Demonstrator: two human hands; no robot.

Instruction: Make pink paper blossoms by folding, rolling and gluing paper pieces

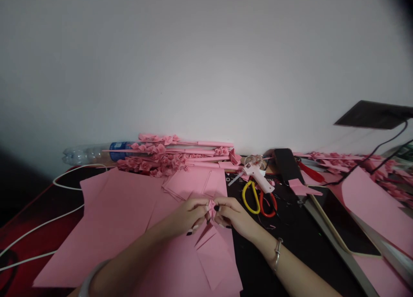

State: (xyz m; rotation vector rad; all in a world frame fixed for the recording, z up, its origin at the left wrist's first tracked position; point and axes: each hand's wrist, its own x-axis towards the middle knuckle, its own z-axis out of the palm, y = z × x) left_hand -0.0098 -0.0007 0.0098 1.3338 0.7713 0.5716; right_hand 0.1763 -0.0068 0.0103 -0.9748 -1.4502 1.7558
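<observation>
White wall behind dark table (290, 245); left hand (189, 215) and right hand (230, 215) fingertips pinched on small folded pink paper piece (211, 207) over pink sheets (122, 219); scissors (258, 200) just right

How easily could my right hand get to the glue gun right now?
Probably yes, easily: the glue gun lies just beyond the right hand, with only flat scissors between them. That hand pinches the pink paper piece, though.

Pink paper sheets (119, 215); yellow and red scissors (258, 199).
</observation>
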